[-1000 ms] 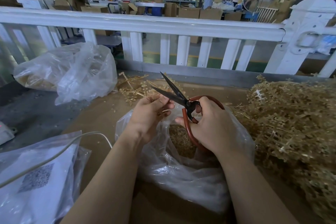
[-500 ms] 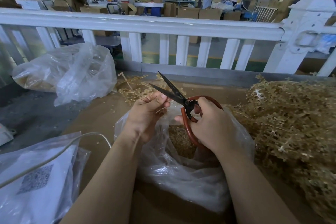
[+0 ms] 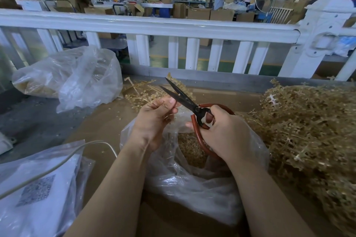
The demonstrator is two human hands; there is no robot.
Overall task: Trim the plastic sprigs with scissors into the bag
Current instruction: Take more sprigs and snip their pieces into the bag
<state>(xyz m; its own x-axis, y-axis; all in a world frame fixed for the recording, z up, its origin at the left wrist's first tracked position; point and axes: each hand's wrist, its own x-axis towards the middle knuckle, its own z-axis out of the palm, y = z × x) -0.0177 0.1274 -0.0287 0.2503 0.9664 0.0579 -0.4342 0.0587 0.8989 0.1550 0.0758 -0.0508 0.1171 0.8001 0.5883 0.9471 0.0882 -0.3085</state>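
Scissors [image 3: 185, 100], blades parted, gripped by right hand [image 3: 221, 132] above open bag [image 3: 192, 188]; left hand [image 3: 156, 119] pinches a sprig [image 3: 169, 115] at the blades. Sprig pile [image 3: 308, 131] right. Second bag [image 3: 73, 77] left; QR-code packet [image 3: 36, 190], unreadable.

blurred QR code [image 3: 36, 190], no legible text

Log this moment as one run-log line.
step: trimming | right hand: grips scissors, blades open | left hand: pinches sprig at blades | bag: open below, holds trimmings
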